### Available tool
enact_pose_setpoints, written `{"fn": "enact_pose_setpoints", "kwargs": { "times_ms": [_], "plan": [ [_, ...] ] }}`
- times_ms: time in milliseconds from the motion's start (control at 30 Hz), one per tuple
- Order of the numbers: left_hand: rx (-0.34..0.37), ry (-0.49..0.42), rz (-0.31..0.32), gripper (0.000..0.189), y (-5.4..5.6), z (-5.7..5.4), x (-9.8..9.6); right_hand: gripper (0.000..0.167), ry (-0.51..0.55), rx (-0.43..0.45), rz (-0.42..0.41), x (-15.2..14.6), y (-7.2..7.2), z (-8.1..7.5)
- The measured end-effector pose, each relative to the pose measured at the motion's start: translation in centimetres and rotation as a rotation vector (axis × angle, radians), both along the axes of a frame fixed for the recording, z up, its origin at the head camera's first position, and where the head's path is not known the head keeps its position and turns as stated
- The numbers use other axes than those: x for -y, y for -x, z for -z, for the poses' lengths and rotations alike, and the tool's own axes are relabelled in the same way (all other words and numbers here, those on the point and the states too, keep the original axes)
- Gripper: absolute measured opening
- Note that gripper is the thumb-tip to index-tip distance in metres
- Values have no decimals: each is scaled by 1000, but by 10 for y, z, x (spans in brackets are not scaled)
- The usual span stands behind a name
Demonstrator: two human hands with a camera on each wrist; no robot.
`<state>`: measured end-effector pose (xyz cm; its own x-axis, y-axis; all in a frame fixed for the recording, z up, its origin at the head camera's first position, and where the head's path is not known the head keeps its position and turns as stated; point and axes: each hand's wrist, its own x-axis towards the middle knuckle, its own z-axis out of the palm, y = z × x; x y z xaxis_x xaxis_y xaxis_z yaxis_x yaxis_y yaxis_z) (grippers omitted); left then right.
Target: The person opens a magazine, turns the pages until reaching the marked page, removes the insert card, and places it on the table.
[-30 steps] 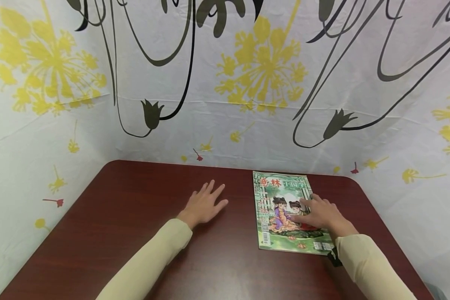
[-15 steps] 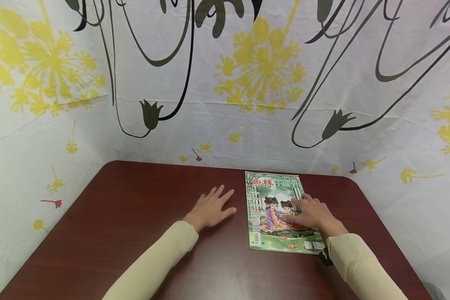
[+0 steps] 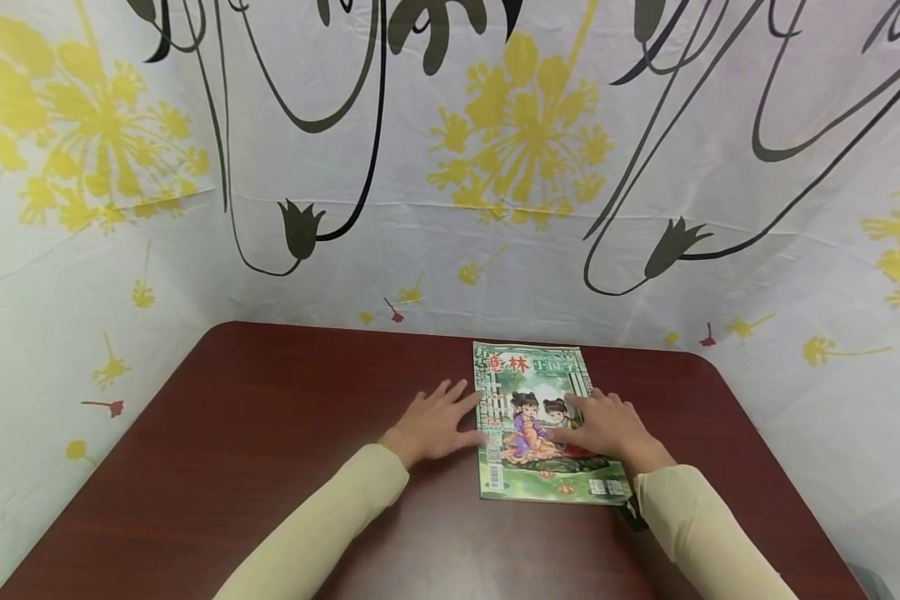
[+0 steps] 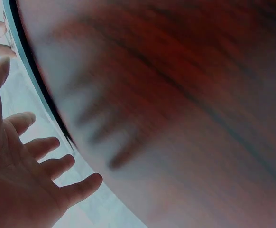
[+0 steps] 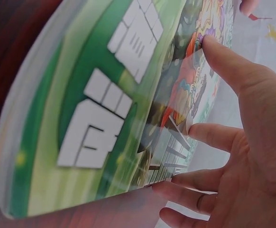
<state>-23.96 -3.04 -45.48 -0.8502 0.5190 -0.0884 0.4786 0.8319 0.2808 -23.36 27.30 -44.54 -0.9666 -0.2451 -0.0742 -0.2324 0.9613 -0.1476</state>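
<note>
A green magazine (image 3: 528,446) with two cartoon figures on its cover lies flat on the table, right of centre. My right hand (image 3: 610,427) rests on its right part with fingers spread; in the right wrist view, thumb and fingertips touch the glossy cover (image 5: 105,128), while the other fingers reach its side edge. At the opposite edge is my left hand (image 3: 433,425), fingers extended, the thumb and forefinger at the magazine's left side. The left wrist view has that hand (image 4: 26,175) with fingers apart, holding nothing, its reflection on the tabletop.
The dark red-brown table (image 3: 285,392) has rounded far corners. Behind it hangs a white cloth (image 3: 390,167) printed with yellow flowers and dark stems, which also runs along both sides. A black strap or device (image 3: 633,515) shows below the right wrist.
The magazine has slid left across the table together with my right hand. My left hand has moved right and slightly nearer, from apart to the magazine's left edge.
</note>
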Motion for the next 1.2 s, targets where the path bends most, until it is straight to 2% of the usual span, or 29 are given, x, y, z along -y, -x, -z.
{"fn": "enact_pose_setpoints", "kwargs": {
  "times_ms": [500,767,1067,1200],
  "plan": [
    [24,38,30,79,-3,-2,-1,89,-16,10,-9,22,1,-2],
    [33,50,41,79,-2,-7,6,88,-18,24,-3,29,3,-2],
    [48,31,33,81,3,-3,16,88,0,42,-26,33,3,-1],
    [68,11,28,81,4,-6,21,87,8,42,-37,34,2,-2]
  ]
}}
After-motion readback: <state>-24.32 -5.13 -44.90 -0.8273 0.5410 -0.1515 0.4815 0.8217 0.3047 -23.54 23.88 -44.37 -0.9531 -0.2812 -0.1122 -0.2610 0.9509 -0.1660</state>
